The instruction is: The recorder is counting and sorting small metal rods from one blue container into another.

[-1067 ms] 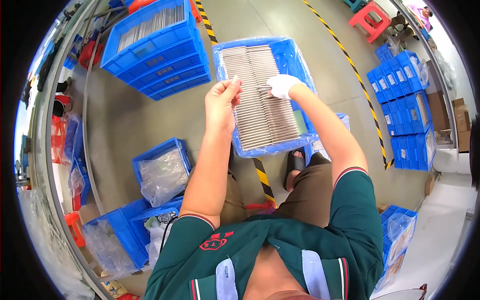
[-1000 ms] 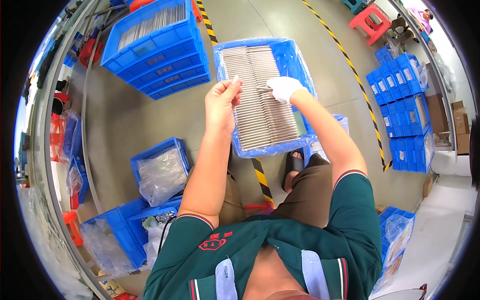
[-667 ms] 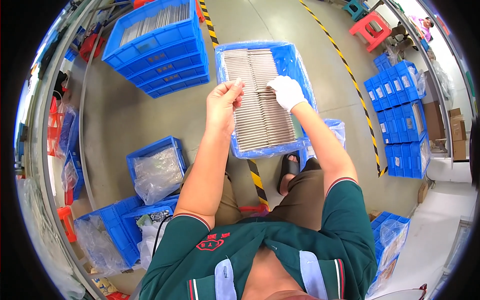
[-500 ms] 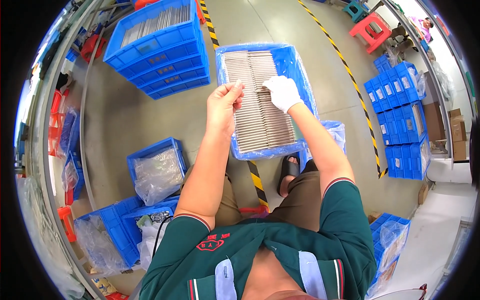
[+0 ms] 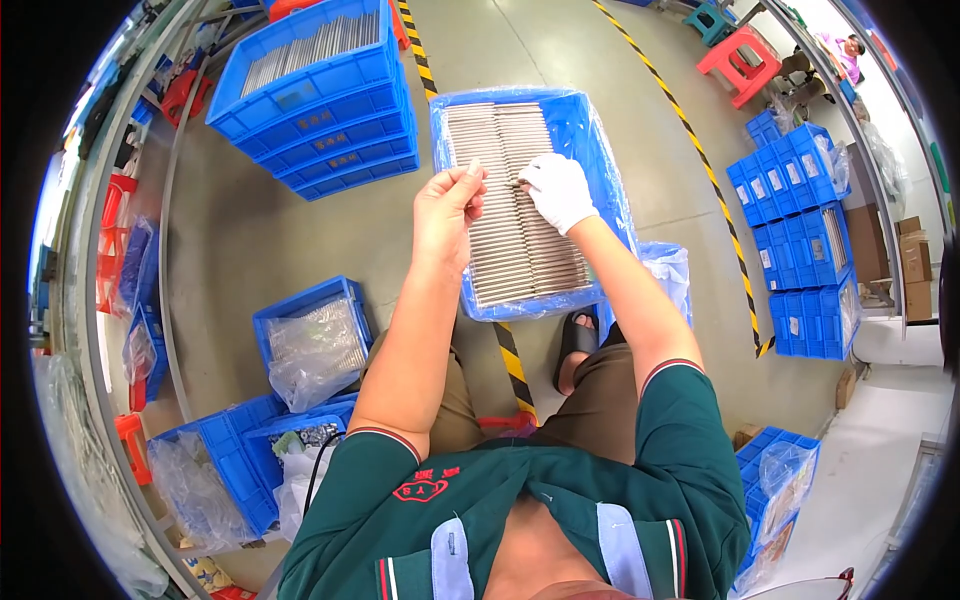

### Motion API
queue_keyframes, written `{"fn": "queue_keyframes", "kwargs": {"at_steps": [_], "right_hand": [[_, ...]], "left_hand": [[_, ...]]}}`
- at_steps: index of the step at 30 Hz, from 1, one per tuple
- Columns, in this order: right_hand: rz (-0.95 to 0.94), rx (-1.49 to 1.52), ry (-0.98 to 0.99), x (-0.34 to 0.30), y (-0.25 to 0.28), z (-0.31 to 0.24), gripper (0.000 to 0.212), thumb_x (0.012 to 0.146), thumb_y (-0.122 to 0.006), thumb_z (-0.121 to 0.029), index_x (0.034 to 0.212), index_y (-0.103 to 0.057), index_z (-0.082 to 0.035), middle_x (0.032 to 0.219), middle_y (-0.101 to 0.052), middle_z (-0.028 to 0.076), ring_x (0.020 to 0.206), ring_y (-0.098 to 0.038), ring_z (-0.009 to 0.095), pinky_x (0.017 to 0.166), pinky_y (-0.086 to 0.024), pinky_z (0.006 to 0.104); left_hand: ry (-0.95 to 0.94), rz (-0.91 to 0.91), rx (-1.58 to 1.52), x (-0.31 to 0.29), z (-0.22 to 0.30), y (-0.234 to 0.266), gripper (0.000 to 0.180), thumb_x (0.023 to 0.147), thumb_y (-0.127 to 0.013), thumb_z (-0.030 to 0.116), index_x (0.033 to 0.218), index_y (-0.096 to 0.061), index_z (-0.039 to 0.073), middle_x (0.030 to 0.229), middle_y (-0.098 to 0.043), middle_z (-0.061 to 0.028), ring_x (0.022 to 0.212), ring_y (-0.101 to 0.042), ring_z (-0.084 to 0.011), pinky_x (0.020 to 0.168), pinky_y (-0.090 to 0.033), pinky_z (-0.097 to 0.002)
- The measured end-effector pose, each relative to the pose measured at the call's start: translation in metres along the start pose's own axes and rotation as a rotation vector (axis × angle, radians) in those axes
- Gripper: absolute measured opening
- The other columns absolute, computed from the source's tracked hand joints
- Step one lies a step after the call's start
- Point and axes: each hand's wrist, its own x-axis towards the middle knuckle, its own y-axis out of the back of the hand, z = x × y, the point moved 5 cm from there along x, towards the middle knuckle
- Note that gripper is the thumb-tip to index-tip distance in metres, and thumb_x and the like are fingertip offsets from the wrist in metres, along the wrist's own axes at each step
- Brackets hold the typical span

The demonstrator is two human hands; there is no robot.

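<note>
A plastic-lined blue bin (image 5: 607, 190) holds two long rows of thin silvery metal rods (image 5: 520, 250), packed side by side. Over the left row is my bare left hand (image 5: 448, 205), thumb and fingers pinched together; whatever they hold, if anything, is too small to make out. My right hand (image 5: 560, 193), in a white glove, is above the right row with its fingers closed near the seam between the rows. A small dark bit shows at its fingertips, but I cannot tell what it is.
Stacked blue crates (image 5: 330, 130) stand at the far left, the top one full of rods. A smaller crate (image 5: 262, 325) with bagged rods lies left of my legs. More blue crates (image 5: 800, 250) and a red stool (image 5: 740, 65) are at right. Striped tape (image 5: 690, 135) marks the floor.
My right hand has shifted slightly left and toward me, its fingertips nearer the seam between the rows. My left hand has hardly moved.
</note>
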Motion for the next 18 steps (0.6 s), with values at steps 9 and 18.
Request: {"fn": "queue_keyframes", "kwargs": {"at_steps": [9, 18], "right_hand": [[-0.112, -0.108, -0.082, 0.002, -0.003, 0.012, 0.006, 0.072, -0.057, -0.021, 0.071, -0.06, -0.015, 0.074, -0.057, 0.003, 0.077, -0.054, 0.023, 0.06, -0.042, 0.0376], [-0.122, -0.064, 0.007, 0.009, -0.004, -0.002, 0.007, 0.072, -0.056, -0.02, 0.071, -0.06, -0.015, 0.074, -0.057, 0.005, 0.077, -0.055, 0.024, 0.06, -0.043, 0.0375]], "left_hand": [[0.007, -0.011, -0.017, 0.001, -0.001, 0.0, 0.011, 0.082, -0.062, 0.014, 0.082, -0.062, 0.003, 0.067, -0.057, 0.0011, 0.056, -0.048, -0.0047, 0.053, -0.041, -0.0183], [0.025, -0.03, -0.037, 0.0, -0.002, -0.002, 0.012, 0.082, -0.061, 0.014, 0.083, -0.061, 0.003, 0.067, -0.057, 0.0007, 0.056, -0.049, -0.0051, 0.053, -0.042, -0.0186]]}}
